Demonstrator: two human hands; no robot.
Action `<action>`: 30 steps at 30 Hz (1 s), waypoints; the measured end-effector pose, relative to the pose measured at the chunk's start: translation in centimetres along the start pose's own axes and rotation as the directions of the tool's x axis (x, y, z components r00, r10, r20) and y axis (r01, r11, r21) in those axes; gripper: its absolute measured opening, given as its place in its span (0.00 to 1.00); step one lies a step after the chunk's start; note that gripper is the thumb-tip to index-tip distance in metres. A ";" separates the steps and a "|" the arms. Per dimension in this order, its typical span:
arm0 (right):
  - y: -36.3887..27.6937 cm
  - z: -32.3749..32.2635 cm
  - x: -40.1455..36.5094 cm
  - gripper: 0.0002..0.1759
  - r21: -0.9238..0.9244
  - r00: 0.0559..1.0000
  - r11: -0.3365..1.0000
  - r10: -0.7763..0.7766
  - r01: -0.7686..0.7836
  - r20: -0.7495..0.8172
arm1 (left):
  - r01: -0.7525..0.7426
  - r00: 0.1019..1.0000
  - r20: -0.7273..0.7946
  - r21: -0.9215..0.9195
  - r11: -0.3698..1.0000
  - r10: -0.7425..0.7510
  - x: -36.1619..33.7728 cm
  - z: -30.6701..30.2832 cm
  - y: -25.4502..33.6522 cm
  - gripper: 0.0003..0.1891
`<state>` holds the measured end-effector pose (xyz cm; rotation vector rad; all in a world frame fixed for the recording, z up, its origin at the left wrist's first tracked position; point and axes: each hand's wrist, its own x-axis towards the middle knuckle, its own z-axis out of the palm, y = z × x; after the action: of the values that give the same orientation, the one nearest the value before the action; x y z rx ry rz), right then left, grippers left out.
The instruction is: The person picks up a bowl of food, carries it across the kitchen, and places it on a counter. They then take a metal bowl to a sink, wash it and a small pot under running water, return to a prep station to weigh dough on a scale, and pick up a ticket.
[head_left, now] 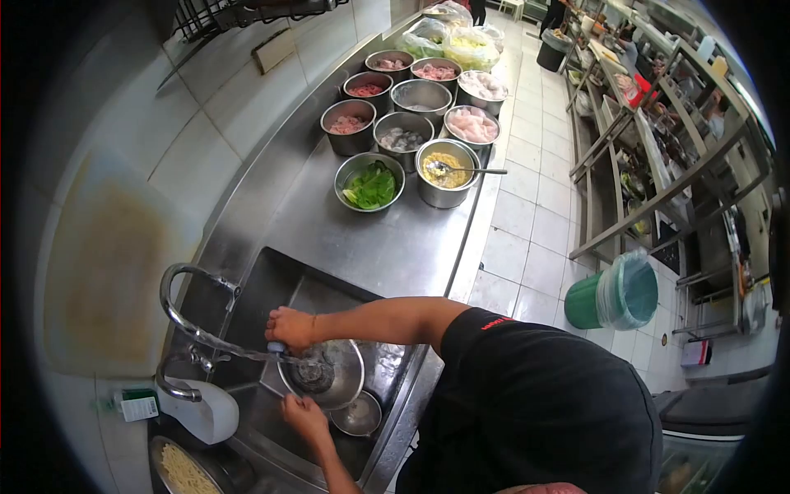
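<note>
A metal bowl (350,370) is in the sink, with a dark, round, blurred patch inside it. My right hand (290,328) is closed above the bowl's far rim, beside the grey-blue end of the curved faucet (177,309); what its fingers hold is hidden. At the bowl's lower left edge, my left hand (304,416) has its fingers closed on the rim. A smaller metal bowl (359,414) sits beside the large one, close to the sink's front edge.
Metal pots of raw meat, one bowl of leafy greens (370,188) and a pot with a spoon (444,193) stand on the steel counter (288,222). A white container (202,412) is left of the sink. A green bin (583,300) and metal shelving (634,115) stand across the aisle.
</note>
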<state>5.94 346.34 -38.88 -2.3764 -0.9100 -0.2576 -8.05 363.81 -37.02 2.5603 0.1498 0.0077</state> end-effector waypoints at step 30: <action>-0.3 0.9 -1.0 0.27 0.450 0.686 0.773 0.619 -0.447 -0.383 | 0.370 0.924 0.180 -0.641 0.673 -0.336 2.2 1.2 1.4 0.06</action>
<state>4.99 346.53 -39.87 -1.9922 0.0356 -0.4370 -5.65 362.22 -37.36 1.7677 0.5282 -0.1275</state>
